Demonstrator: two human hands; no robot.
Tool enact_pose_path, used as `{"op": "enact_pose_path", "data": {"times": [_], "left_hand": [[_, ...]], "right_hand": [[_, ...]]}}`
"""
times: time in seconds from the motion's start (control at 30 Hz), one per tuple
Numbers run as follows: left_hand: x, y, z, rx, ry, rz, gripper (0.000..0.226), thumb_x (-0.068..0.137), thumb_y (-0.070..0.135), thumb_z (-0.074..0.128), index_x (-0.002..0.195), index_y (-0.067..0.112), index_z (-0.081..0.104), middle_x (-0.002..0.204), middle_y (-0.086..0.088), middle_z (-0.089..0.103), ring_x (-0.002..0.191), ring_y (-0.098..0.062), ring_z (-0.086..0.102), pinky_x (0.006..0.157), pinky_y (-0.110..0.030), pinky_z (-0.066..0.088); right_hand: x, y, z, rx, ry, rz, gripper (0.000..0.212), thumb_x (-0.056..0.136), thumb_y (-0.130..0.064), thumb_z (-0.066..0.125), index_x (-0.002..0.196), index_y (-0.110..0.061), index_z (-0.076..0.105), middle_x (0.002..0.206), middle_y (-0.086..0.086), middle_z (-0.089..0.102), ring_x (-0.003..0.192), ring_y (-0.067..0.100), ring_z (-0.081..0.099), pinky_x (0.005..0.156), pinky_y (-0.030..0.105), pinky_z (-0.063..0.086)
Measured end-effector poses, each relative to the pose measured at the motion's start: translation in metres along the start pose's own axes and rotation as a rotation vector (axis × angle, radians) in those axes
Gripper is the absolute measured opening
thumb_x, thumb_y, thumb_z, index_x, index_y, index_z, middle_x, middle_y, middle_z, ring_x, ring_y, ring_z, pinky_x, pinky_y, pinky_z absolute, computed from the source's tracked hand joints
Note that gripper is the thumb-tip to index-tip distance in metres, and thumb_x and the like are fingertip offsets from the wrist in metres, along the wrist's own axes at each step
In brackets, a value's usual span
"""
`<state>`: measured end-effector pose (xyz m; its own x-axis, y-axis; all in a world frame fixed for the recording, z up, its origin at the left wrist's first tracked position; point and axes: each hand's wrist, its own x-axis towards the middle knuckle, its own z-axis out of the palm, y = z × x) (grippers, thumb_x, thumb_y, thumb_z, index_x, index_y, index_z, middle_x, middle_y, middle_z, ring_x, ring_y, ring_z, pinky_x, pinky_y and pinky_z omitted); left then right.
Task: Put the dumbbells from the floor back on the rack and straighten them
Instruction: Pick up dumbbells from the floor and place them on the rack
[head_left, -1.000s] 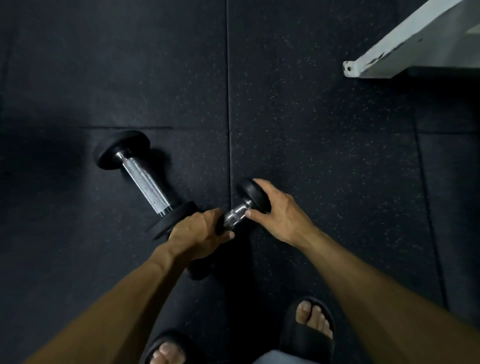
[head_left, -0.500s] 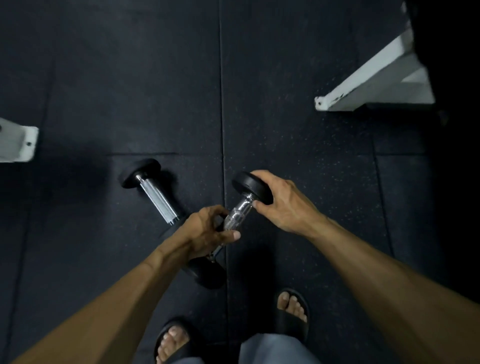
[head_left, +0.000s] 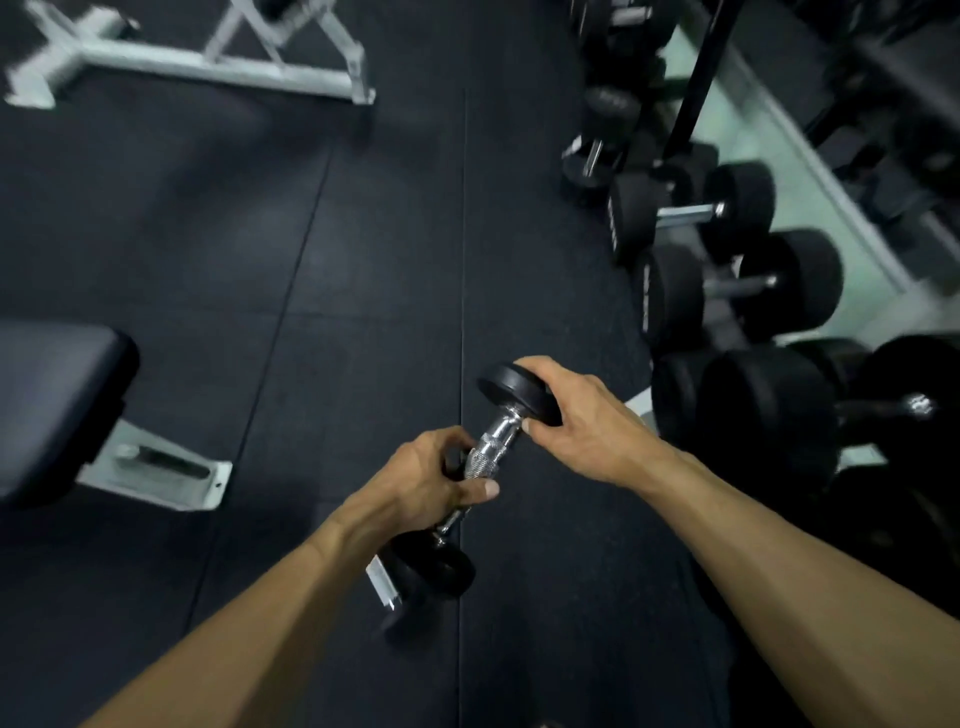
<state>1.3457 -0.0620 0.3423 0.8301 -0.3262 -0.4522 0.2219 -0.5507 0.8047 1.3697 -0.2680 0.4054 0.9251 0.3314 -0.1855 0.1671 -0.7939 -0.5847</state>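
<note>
While you look down over your forearms, a padded black bench (head_left: 57, 400) sits at the far left on a pale metal foot (head_left: 161, 470), and a white equipment frame (head_left: 208, 62) crosses the floor (head_left: 337, 270) beyond it, blurred.

Your left hand (head_left: 426, 480) has its grip wrapped around the near half of the dumbbell (head_left: 491, 449), thumb laid across the bar toward the right. It is a small dumbbell: a bright chrome handle with a knurled, slightly swollen middle and a narrower smooth neck at each end, capped by flat round black heads. It is off the floor, held between your two hands and tilted, so the far head (head_left: 517, 392) stands higher and to the right, while the near head (head_left: 436, 571) hangs lower, below your left wrist. A pale metal piece (head_left: 382, 582) shows just beside that lower head; you cannot tell what it is.

Your right hand (head_left: 587, 431) grips the far head from the right, fingers curled over its rim and thumb tip just beside the chrome neck.

Further right stands the rack (head_left: 696, 104), a dark upright with larger black dumbbells (head_left: 737, 296) lined along it, chrome bars pointing across, against a pale wall strip (head_left: 810, 171). The held dumbbell is near the rack's lower row but apart from it.
</note>
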Motion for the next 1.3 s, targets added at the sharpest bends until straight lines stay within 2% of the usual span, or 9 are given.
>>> {"op": "enact_pose_path", "data": {"times": [0.13, 0.27, 0.53, 0.67, 0.77, 0.93, 1.1, 1.2, 1.3], "left_hand": [[-0.024, 0.082, -0.048, 0.043, 0.021, 0.084, 0.035, 0.075, 0.044, 0.079, 0.099, 0.027, 0.06, 0.082, 0.004, 0.061, 0.073, -0.011, 0.058, 0.067, -0.026, 0.045], [-0.035, 0.161, -0.082, 0.098, 0.013, 0.146, 0.038, 0.077, 0.045, 0.077, 0.105, 0.026, 0.059, 0.086, -0.001, 0.066, 0.078, -0.017, 0.063, 0.071, -0.03, 0.048], [0.014, 0.275, -0.085, 0.144, -0.033, 0.246, 0.034, 0.072, 0.052, 0.078, 0.091, 0.031, 0.06, 0.094, -0.004, 0.068, 0.08, -0.02, 0.066, 0.081, -0.041, 0.056], [0.072, 0.331, -0.057, 0.139, -0.081, 0.276, 0.026, 0.075, 0.048, 0.077, 0.087, 0.034, 0.059, 0.093, -0.003, 0.067, 0.079, -0.017, 0.064, 0.076, -0.034, 0.054], [0.126, 0.375, -0.026, 0.145, -0.124, 0.281, 0.026, 0.077, 0.044, 0.077, 0.092, 0.031, 0.06, 0.09, -0.004, 0.071, 0.081, -0.02, 0.067, 0.08, -0.036, 0.056], [0.219, 0.444, 0.025, 0.177, -0.206, 0.326, 0.029, 0.077, 0.039, 0.078, 0.096, 0.024, 0.063, 0.085, 0.004, 0.067, 0.079, -0.013, 0.064, 0.072, -0.025, 0.052], [0.295, 0.519, 0.079, 0.204, -0.279, 0.378, 0.03, 0.079, 0.035, 0.078, 0.101, 0.019, 0.063, 0.084, 0.005, 0.064, 0.074, -0.008, 0.06, 0.064, -0.015, 0.047], [0.336, 0.56, 0.11, 0.213, -0.315, 0.393, 0.034, 0.078, 0.034, 0.079, 0.101, 0.014, 0.064, 0.092, -0.005, 0.069, 0.086, -0.019, 0.066, 0.079, -0.031, 0.052], [0.371, 0.591, 0.135, 0.207, -0.362, 0.418, 0.029, 0.079, 0.031, 0.079, 0.098, 0.015, 0.065, 0.085, 0.0, 0.067, 0.077, -0.013, 0.063, 0.076, -0.031, 0.052]], "right_hand": [[-0.004, -0.052, -0.082, -0.05, 0.049, -0.021, 0.049, 0.09, -0.017, 0.064, 0.132, -0.032, 0.043, 0.094, -0.009, 0.061, 0.079, 0.01, 0.059, 0.08, 0.041, 0.053], [-0.008, -0.081, -0.156, -0.07, 0.111, -0.032, 0.051, 0.088, -0.02, 0.065, 0.132, -0.032, 0.041, 0.097, -0.004, 0.065, 0.087, 0.015, 0.065, 0.083, 0.044, 0.054], [-0.01, -0.057, -0.269, -0.059, 0.222, 0.023, 0.054, 0.088, -0.02, 0.066, 0.134, -0.033, 0.042, 0.108, -0.004, 0.066, 0.098, 0.015, 0.065, 0.09, 0.042, 0.053], [-0.001, -0.005, -0.325, -0.072, 0.224, 0.094, 0.056, 0.09, -0.02, 0.064, 0.14, -0.029, 0.039, 0.109, -0.003, 0.065, 0.095, 0.015, 0.065, 0.089, 0.042, 0.053], [0.012, 0.052, -0.365, -0.06, 0.247, 0.158, 0.056, 0.091, -0.02, 0.063, 0.14, -0.029, 0.039, 0.11, -0.005, 0.064, 0.096, 0.017, 0.064, 0.089, 0.044, 0.053], [0.024, 0.144, -0.431, -0.039, 0.243, 0.258, 0.054, 0.093, -0.021, 0.061, 0.14, -0.033, 0.038, 0.11, -0.01, 0.061, 0.09, 0.007, 0.062, 0.084, 0.035, 0.052], [0.024, 0.226, -0.497, -0.059, 0.296, 0.355, 0.053, 0.091, -0.021, 0.061, 0.137, -0.035, 0.04, 0.12, -0.003, 0.062, 0.104, 0.017, 0.062, 0.091, 0.044, 0.053], [0.022, 0.268, -0.532, -0.06, 0.371, 0.393, 0.05, 0.089, -0.019, 0.062, 0.134, -0.032, 0.044, 0.118, -0.002, 0.063, 0.105, 0.019, 0.062, 0.092, 0.044, 0.051], [0.022, 0.304, -0.56, -0.066, 0.405, 0.432, 0.052, 0.087, -0.017, 0.062, 0.132, -0.034, 0.044, 0.114, -0.003, 0.064, 0.101, 0.018, 0.063, 0.091, 0.044, 0.052]]}}
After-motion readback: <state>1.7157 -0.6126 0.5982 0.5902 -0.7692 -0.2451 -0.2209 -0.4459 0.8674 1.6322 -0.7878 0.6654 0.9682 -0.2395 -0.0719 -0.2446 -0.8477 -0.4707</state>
